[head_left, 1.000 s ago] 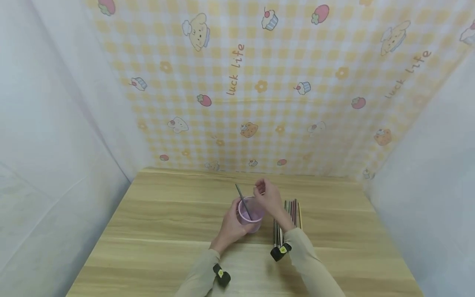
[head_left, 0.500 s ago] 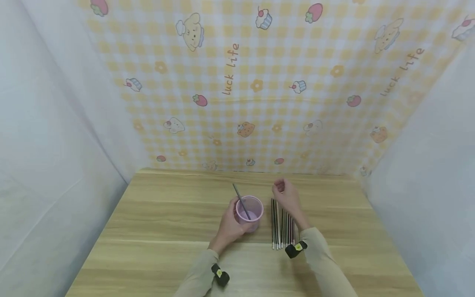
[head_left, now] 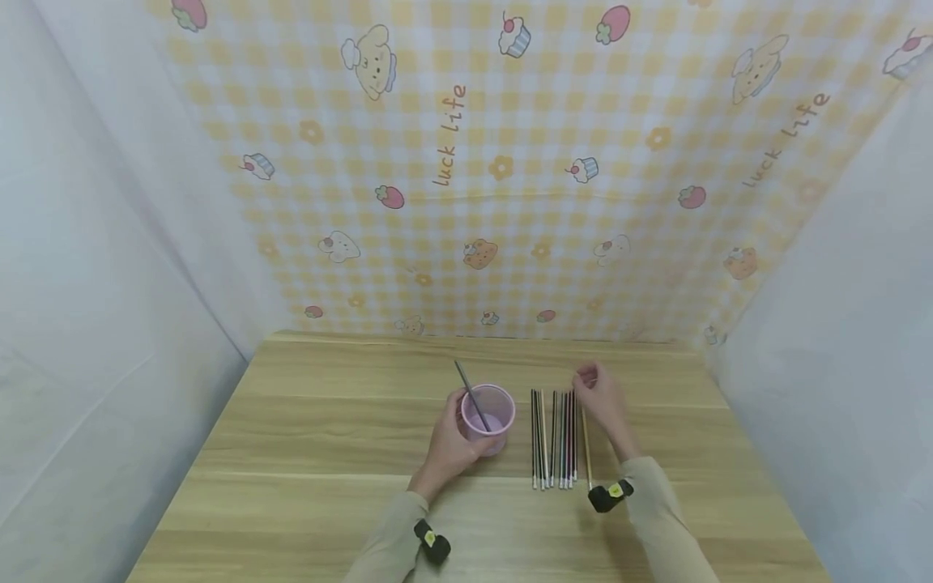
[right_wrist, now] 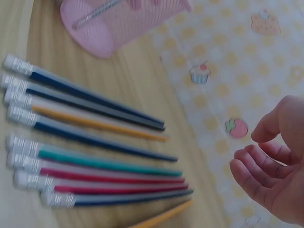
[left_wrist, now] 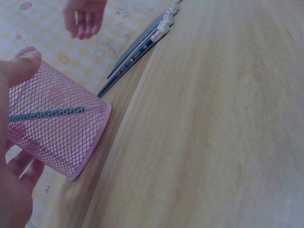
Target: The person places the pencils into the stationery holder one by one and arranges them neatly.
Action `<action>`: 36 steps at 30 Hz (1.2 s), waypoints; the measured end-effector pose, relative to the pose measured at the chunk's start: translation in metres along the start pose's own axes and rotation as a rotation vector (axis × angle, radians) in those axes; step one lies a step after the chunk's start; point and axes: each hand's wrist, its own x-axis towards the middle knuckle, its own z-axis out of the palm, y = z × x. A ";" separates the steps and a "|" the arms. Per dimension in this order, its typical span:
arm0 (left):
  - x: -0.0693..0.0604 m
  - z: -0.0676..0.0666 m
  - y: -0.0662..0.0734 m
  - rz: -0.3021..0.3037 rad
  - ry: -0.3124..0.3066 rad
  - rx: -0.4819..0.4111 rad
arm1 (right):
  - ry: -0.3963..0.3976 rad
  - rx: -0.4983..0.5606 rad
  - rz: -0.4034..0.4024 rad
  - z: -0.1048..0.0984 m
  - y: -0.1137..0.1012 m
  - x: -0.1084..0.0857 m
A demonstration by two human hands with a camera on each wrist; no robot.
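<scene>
Nearest, we list two pale sleeves (head_left: 666,518), each with a black wrist camera (head_left: 436,544). Left hand (head_left: 448,445): fingers and thumb wrapped round the side of a mesh cup (left_wrist: 71,137), pink, round, its mouth upward, to the left of the laid-out pencils. One pencil (head_left: 472,395), teal, stands aslant in the cup, ferrule end down at the base, upper end clear of the rim and leaning left and away from us. On the wood-grain counter (head_left: 313,445) we record a row of eight pencils (head_left: 561,437), nearly parallel, long axes running away from us, white erasers and silvery ferrules nearest, tips farthest; left to right: navy, near-black, yellow, navy, teal, red, red, navy. Just right of it lies a separate yellow pencil (head_left: 586,445), slightly askew, far end canted left, near end hidden by the camera. Right hand (head_left: 602,398): holding nothing, fingers loosely bent, near the far ends of the rightmost pencils. Farthest, a yellow-checked cloth (head_left: 554,202) with strawberries, cupcakes and "luck life" lettering.
</scene>
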 end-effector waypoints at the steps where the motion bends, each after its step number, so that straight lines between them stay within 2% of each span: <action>1: 0.000 0.000 0.000 0.003 -0.002 0.000 | 0.006 -0.004 0.011 -0.001 0.003 -0.001; 9: 0.000 -0.001 -0.002 -0.003 -0.006 -0.005 | -0.022 -0.031 0.079 -0.003 0.026 -0.007; 22: 0.001 -0.001 -0.003 0.005 -0.015 0.002 | -0.079 -0.098 0.158 -0.002 0.047 -0.018; 29: 0.000 -0.001 -0.003 0.004 -0.024 0.001 | -0.079 -0.154 0.161 0.000 0.049 -0.023; 36: 0.001 -0.001 -0.003 0.013 -0.013 -0.003 | -0.080 -0.163 0.156 0.002 0.048 -0.023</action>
